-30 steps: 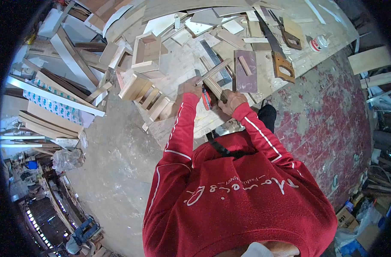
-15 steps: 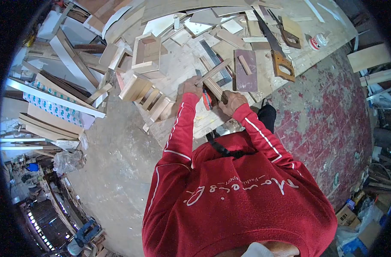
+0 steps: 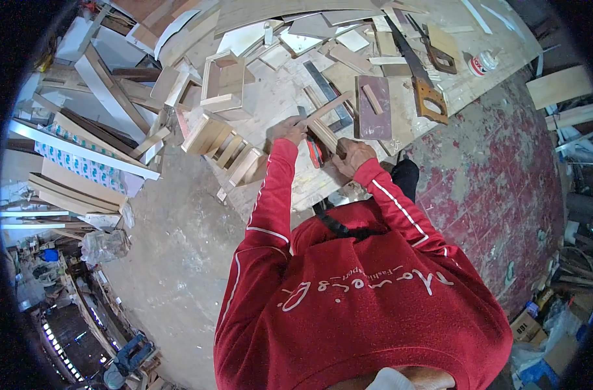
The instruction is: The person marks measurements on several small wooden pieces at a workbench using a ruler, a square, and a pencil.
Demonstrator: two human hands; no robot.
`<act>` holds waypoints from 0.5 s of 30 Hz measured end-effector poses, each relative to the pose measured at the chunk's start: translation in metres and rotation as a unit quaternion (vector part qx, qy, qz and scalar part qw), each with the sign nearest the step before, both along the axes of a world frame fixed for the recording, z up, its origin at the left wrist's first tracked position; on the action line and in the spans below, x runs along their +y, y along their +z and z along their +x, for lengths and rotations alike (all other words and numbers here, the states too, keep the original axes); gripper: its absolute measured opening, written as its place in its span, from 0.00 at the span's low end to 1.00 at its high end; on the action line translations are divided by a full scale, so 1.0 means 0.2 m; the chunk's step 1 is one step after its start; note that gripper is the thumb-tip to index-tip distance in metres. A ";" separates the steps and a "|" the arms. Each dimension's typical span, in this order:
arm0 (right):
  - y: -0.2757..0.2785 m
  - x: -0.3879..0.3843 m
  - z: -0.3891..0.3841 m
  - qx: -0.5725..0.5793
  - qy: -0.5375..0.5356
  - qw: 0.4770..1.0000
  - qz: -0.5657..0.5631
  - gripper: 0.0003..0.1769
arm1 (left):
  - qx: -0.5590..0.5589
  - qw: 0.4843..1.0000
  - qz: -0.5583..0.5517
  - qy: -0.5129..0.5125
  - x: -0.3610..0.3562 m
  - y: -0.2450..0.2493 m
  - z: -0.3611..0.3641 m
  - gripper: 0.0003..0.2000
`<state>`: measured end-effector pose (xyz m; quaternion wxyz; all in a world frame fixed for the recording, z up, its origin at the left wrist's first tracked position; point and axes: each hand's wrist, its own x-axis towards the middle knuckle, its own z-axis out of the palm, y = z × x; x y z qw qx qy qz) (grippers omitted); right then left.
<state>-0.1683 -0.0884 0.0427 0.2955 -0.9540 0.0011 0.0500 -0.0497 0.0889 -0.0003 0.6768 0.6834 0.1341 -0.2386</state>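
Fingers of my left hand are closed around one end of a thin wooden strip, which slants up to the right. My right hand grips the near end of some narrow wooden strips lying side by side. The left strip crosses close over their far end. Between my wrists lies a red and black tool, partly covered by the strips. Beyond the hands is a dark metal square. To their right a purplish board carries a short wooden strip.
Small wooden frames and a slatted wooden piece stand left on the worktable. Handsaws and a white tub lie to the right. Board offcuts cover the back; timber is piled at left.
My left hand has shifted slightly left, and the far part of its strip has tilted a little. My right hand stays on its strips in nearly the same place.
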 end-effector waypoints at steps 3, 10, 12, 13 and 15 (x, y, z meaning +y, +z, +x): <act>0.04 0.00 -0.01 -0.022 0.009 1.000 -0.011 0.19 | 0.032 0.999 0.005 0.011 -0.01 0.02 0.00 0.09; 0.07 0.00 -0.01 -0.030 -0.020 0.999 -0.038 0.19 | -0.321 0.916 0.230 -0.072 0.04 -0.19 0.03 0.16; 0.09 0.00 -0.01 -0.037 -0.018 0.998 -0.055 0.20 | -0.287 0.939 0.186 -0.051 0.03 -0.22 0.02 0.14; 0.10 0.00 -0.01 -0.044 -0.017 0.997 -0.055 0.20 | -0.250 0.958 0.140 -0.029 0.03 -0.22 0.02 0.15; 0.11 0.00 -0.02 -0.052 -0.016 0.997 -0.056 0.20 | -0.255 0.953 0.161 -0.037 0.02 -0.20 0.01 0.15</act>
